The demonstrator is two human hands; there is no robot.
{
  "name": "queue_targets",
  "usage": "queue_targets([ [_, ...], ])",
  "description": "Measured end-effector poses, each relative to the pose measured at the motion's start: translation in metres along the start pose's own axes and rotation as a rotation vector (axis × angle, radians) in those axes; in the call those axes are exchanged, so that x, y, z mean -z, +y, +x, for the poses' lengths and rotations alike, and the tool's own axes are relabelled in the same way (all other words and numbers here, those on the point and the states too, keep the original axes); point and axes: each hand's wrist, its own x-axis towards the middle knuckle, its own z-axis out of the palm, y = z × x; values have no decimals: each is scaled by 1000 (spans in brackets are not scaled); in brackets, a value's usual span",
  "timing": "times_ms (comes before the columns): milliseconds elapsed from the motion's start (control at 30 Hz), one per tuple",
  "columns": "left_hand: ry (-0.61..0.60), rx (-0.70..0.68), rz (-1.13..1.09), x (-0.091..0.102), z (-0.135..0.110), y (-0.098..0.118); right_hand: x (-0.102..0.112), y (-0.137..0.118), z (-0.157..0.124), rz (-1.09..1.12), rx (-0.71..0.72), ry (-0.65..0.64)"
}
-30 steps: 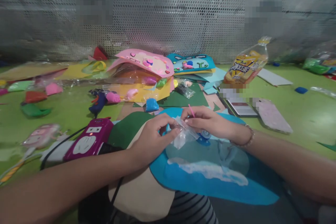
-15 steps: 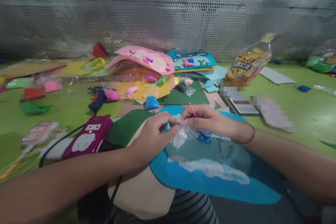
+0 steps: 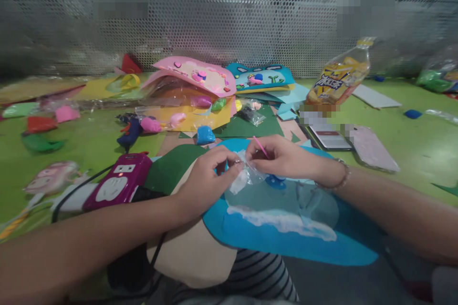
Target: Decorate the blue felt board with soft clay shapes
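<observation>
Between my two hands is a small clear plastic bag (image 3: 255,175) with a white lump of clay (image 3: 239,183) in its lower part. My left hand (image 3: 214,171) pinches one side of the bag's top, and my right hand (image 3: 282,157) pinches the other side. A thin pink stick (image 3: 260,147) pokes up from the fingers of my right hand. Beneath lies a blue paper sheet (image 3: 286,245) with a paler oval, a white clay strip (image 3: 282,224) and a dotted blue clay piece (image 3: 275,182), partly hidden by my right hand.
A magenta power strip (image 3: 119,181) with cables stands at the left. Bagged clay lumps, including a blue one (image 3: 205,135), lie beyond my hands. Decorated pink (image 3: 211,64) and blue cards rest against the mesh wall. A tilted drink bottle (image 3: 338,78) and phone (image 3: 327,133) are at the right.
The whole view has shifted slightly, with things sitting a little higher and further left. Both hands keep their pinch on the bag, and the pink stick leans a bit more.
</observation>
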Motion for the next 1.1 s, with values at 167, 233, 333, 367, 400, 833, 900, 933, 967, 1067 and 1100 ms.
queue_targets([
  [167,33,42,-26,0,-1,-2,-2,3,0,-9,78,113],
  [233,-5,141,-125,-1,-2,-1,-2,5,2,65,112,187],
  [333,-73,258,-313,-1,-3,2,-1,6,4,113,185,283],
  [367,-76,268,-343,-1,-3,3,0,7,4,75,225,302],
  [400,-68,266,-355,-1,-3,4,1,7,5,17,270,315],
  [833,-64,293,-422,0,0,4,0,10,4,-215,408,279],
  [900,-79,278,-424,0,-1,5,-1,8,4,-213,412,299],
  [933,-85,275,-425,0,-1,6,-1,7,3,-225,419,303],
  [967,-89,275,-427,1,-2,7,-1,6,3,-247,436,307],
  [1067,-93,278,-423,1,-2,8,0,6,0,-373,524,311],
  [1100,-96,277,-415,1,-3,9,0,6,-1,-434,552,307],
])
